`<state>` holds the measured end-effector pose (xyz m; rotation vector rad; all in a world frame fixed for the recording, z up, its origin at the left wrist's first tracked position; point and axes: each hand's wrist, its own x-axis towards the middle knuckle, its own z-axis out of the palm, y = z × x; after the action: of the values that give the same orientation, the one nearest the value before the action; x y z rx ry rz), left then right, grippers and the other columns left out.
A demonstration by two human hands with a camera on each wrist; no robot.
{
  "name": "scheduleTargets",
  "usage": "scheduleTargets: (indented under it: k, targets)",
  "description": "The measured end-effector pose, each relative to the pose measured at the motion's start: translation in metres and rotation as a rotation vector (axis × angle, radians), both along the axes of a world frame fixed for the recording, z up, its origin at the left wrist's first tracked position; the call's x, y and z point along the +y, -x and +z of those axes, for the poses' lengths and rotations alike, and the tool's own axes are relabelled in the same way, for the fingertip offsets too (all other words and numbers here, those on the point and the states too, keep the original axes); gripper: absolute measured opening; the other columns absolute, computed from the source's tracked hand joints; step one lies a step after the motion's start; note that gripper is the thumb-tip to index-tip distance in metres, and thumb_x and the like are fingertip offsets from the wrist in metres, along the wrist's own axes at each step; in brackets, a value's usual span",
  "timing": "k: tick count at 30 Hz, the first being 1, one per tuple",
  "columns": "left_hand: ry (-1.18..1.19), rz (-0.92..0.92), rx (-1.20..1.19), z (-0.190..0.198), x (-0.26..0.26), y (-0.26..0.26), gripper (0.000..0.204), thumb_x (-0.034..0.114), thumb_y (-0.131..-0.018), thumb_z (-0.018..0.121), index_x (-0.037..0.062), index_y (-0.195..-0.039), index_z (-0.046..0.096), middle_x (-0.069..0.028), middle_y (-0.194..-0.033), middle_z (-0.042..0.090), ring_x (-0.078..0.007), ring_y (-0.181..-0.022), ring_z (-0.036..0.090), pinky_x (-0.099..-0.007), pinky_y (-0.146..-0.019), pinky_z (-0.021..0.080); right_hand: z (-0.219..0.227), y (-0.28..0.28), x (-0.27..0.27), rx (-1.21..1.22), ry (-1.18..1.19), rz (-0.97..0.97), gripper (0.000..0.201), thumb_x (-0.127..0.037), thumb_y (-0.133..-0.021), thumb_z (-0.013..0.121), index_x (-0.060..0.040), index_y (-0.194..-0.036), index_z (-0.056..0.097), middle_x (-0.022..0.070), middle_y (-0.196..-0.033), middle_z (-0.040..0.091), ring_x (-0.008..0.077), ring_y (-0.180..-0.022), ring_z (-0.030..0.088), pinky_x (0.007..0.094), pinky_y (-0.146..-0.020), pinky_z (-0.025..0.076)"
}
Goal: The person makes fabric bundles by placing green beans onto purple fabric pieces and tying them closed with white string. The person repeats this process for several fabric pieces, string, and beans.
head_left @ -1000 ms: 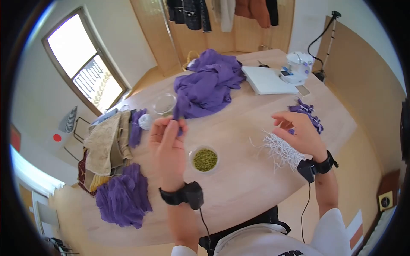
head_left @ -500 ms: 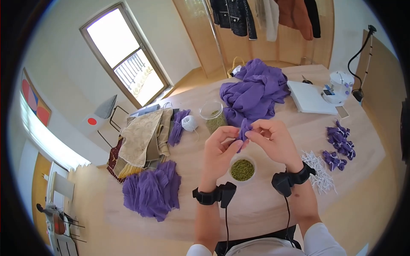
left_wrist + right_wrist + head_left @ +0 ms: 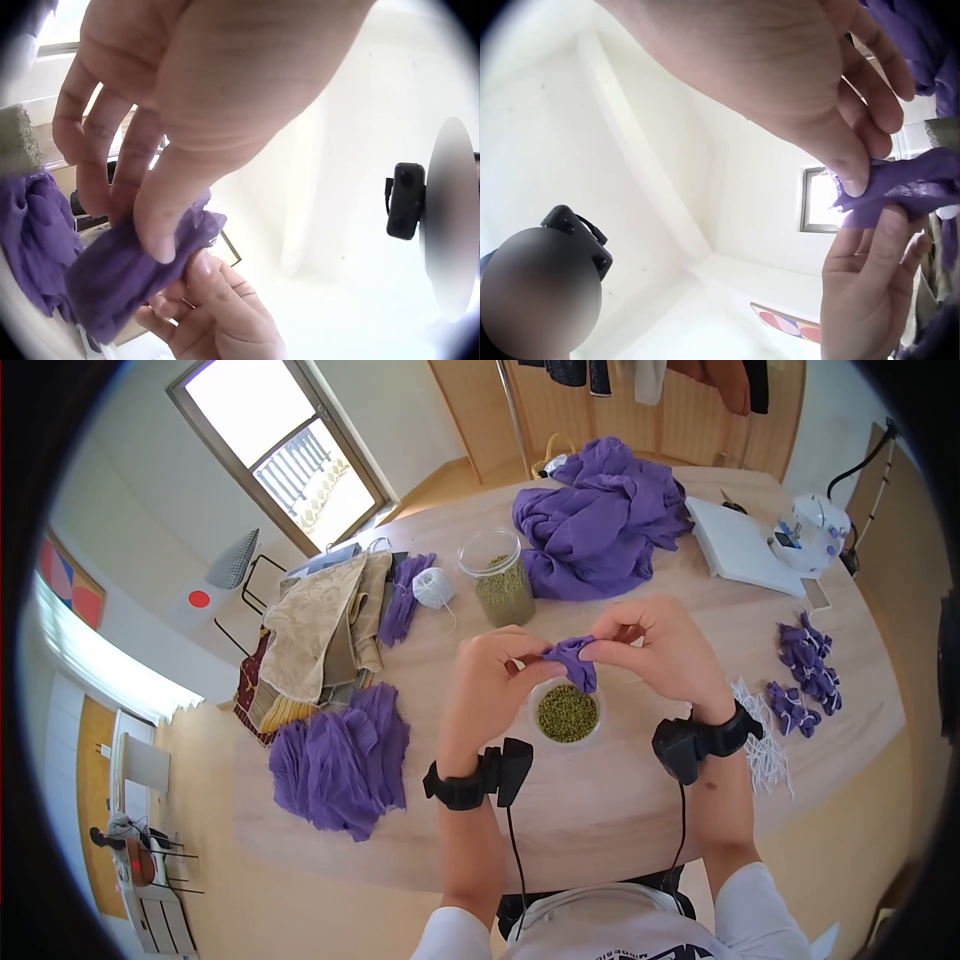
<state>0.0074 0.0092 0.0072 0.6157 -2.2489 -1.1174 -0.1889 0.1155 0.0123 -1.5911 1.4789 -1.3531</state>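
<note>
Both hands hold one small purple cloth piece (image 3: 574,660) above a clear cup of green beans (image 3: 567,714). My left hand (image 3: 490,685) pinches its left end between thumb and fingers; my right hand (image 3: 665,655) pinches the right end. In the left wrist view the cloth (image 3: 124,274) hangs folded below the left thumb, and the right hand (image 3: 225,307) grips its edge from below. The right wrist view has the cloth (image 3: 907,184) stretched sideways between the right thumb and the left hand (image 3: 870,292).
A jar of beans (image 3: 503,585) and a white string ball (image 3: 433,588) stand behind the hands. Purple fabric (image 3: 605,525) lies at the back, more (image 3: 345,760) at left. White strings (image 3: 762,745), tied purple bundles (image 3: 808,670) and a sewing machine (image 3: 812,535) are at right.
The right hand has come from beside the white strings to the cloth, and both hands now grip it. Since half a second ago the cloth has tilted and spread slightly between them.
</note>
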Motion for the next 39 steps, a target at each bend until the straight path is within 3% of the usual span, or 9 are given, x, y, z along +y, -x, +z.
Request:
scheduleTargets:
  k: [2,8,11,17,23,26,29,35,39]
  targets:
    - [0.02,0.002,-0.009,-0.002,-0.001,-0.001,0.014,0.009,-0.079,0.077,-0.0006,-0.088,0.073,-0.0051,-0.076,0.067,-0.0108,-0.063,0.054,-0.0256,-0.06,0.043,0.0,0.002,0.0,0.003,-0.022,0.028,0.011,-0.005,-0.084,0.074,0.0055,-0.085,0.069,0.0061,-0.069,0.068,0.0057,-0.064,0.056,0.025,-0.06,0.048]
    - [0.045,0.016,-0.079,-0.005,-0.003,-0.002,0.018,0.012,-0.074,0.082,-0.001,-0.082,0.072,-0.0033,-0.068,0.065,-0.01,-0.059,0.051,-0.0268,-0.056,0.042,0.0,0.001,-0.001,0.116,-0.056,0.014,0.015,-0.006,-0.082,0.072,0.0064,-0.089,0.07,0.0169,-0.069,0.068,0.0151,-0.059,0.061,0.0295,-0.061,0.049]
    - [0.039,0.044,-0.117,-0.005,-0.003,-0.003,0.023,0.013,-0.07,0.085,-0.0016,-0.078,0.069,-0.0036,-0.065,0.063,-0.0099,-0.059,0.051,-0.0268,-0.056,0.042,0.002,0.002,0.0,0.147,-0.103,0.029,0.015,-0.006,-0.082,0.07,0.0057,-0.091,0.07,0.0195,-0.072,0.068,0.0214,-0.061,0.064,0.0319,-0.062,0.05]
    - [-0.006,0.055,-0.171,0.001,-0.002,-0.006,0.027,0.014,-0.067,0.088,-0.0022,-0.077,0.068,-0.0054,-0.063,0.06,-0.012,-0.06,0.054,-0.0275,-0.056,0.043,0.001,0.002,0.0,0.189,-0.097,0.01,0.016,-0.007,-0.083,0.07,0.0052,-0.092,0.07,0.0203,-0.074,0.069,0.0242,-0.064,0.067,0.0324,-0.063,0.05]
    - [0.139,0.003,-0.242,-0.006,-0.007,-0.008,0.027,0.014,-0.067,0.087,-0.0026,-0.08,0.069,-0.0092,-0.071,0.064,-0.0191,-0.065,0.061,-0.0317,-0.06,0.048,-0.001,0.0,-0.002,0.235,-0.114,0.113,0.016,-0.007,-0.081,0.07,0.0052,-0.092,0.069,0.0193,-0.076,0.068,0.0249,-0.064,0.066,0.0326,-0.063,0.05]
    - [0.083,-0.045,-0.275,-0.013,-0.01,-0.011,0.027,0.015,-0.067,0.085,-0.0022,-0.081,0.069,-0.0119,-0.075,0.066,-0.0227,-0.067,0.063,-0.0334,-0.063,0.05,0.001,0.0,-0.002,0.418,-0.114,0.2,0.013,-0.003,-0.084,0.069,0.0021,-0.096,0.071,0.0101,-0.079,0.071,0.016,-0.068,0.064,0.028,-0.066,0.051]
    - [0.057,-0.09,-0.382,-0.015,-0.011,-0.01,0.025,0.013,-0.068,0.083,-0.0019,-0.083,0.071,-0.0138,-0.077,0.068,-0.0241,-0.069,0.066,-0.0341,-0.065,0.052,-0.011,0.0,-0.005,0.335,-0.057,0.24,0.016,-0.009,-0.079,0.07,0.0035,-0.089,0.069,0.0186,-0.077,0.069,0.0273,-0.067,0.067,0.0334,-0.063,0.051]
    - [0.016,-0.135,-0.475,-0.014,-0.009,-0.006,0.02,0.007,-0.068,0.078,-0.0017,-0.085,0.072,-0.0155,-0.081,0.07,-0.0238,-0.072,0.071,-0.0337,-0.064,0.053,-0.028,0.006,-0.013,0.309,-0.164,0.072,0.032,-0.023,-0.079,0.074,0.0039,-0.095,0.07,0.02,-0.079,0.07,0.031,-0.071,0.068,0.0364,-0.065,0.052]
    - [0.02,-0.147,-0.408,-0.019,-0.011,-0.007,0.02,0.007,-0.069,0.078,-0.0021,-0.086,0.072,-0.0167,-0.081,0.071,-0.0241,-0.07,0.071,-0.0331,-0.063,0.053,-0.049,0.005,-0.027,0.341,-0.19,-0.223,0.035,-0.028,-0.08,0.076,0.0035,-0.094,0.07,0.0202,-0.079,0.07,0.0309,-0.07,0.069,0.0358,-0.064,0.052]
